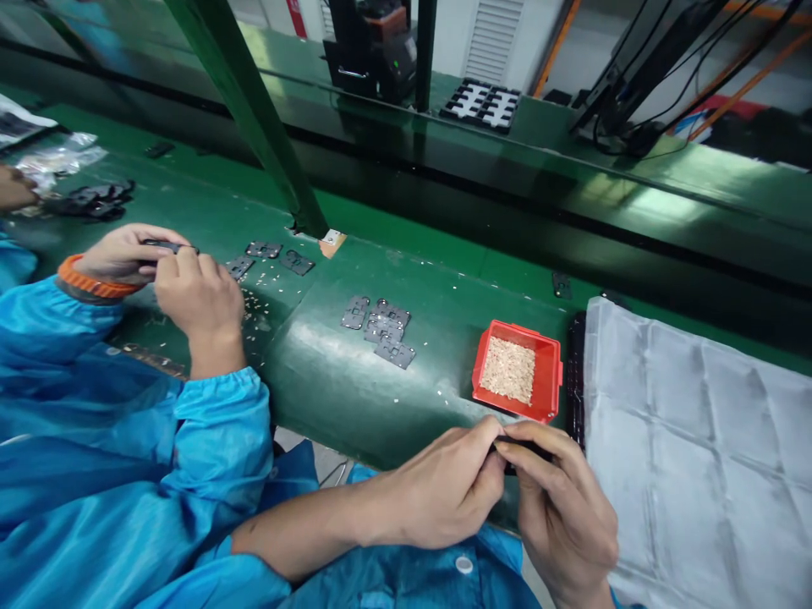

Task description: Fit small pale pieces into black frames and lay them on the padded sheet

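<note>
At the table's front edge, my left hand (453, 482) and my right hand (564, 499) meet over a small black plastic part (531, 448). My right fingers grip it along its sides, while my left fingers are pinched at its near-left end. Most of the part is covered by my fingers; whether a tiny piece also sits in my left pinch I cannot make out. Just beyond my hands stands a red bin (549, 372) with many small pale pieces (507, 370) in it. Several flat dark plastic parts (386, 326) lie in an overlapping group left of the bin.
On the left, a co-worker's hands (196, 292) hold a dark part, with more parts (297, 262) and scattered pale bits nearby. A green post (254, 110) rises from the green table (317, 372). White compartment trays (691, 440) lie stacked at right. A single dark part (562, 285) lies farther back.
</note>
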Available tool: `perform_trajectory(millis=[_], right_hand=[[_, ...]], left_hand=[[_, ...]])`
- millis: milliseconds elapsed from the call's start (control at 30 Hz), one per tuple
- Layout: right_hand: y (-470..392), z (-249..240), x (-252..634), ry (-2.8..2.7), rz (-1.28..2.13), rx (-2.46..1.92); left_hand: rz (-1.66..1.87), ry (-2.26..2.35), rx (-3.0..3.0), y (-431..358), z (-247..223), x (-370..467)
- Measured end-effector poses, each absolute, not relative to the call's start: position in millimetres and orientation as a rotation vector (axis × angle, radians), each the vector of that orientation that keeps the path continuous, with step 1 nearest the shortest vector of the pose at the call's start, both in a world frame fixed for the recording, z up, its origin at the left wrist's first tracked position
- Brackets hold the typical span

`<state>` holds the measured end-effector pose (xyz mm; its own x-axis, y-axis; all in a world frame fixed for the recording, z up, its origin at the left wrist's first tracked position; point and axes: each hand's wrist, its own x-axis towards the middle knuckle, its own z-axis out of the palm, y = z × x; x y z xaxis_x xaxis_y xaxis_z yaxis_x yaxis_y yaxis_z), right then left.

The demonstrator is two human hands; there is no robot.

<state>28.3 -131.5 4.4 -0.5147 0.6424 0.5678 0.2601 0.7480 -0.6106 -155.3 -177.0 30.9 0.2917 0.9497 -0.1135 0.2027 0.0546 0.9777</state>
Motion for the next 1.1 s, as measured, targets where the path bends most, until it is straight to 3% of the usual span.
perform_trajectory(millis=[1100], right_hand=[[-134.4, -3.8, 37.9, -2.073, 0.568, -0.632]], left_hand=[[0.767, 1.098, 1.407, -176.3, 33.4, -150.0]])
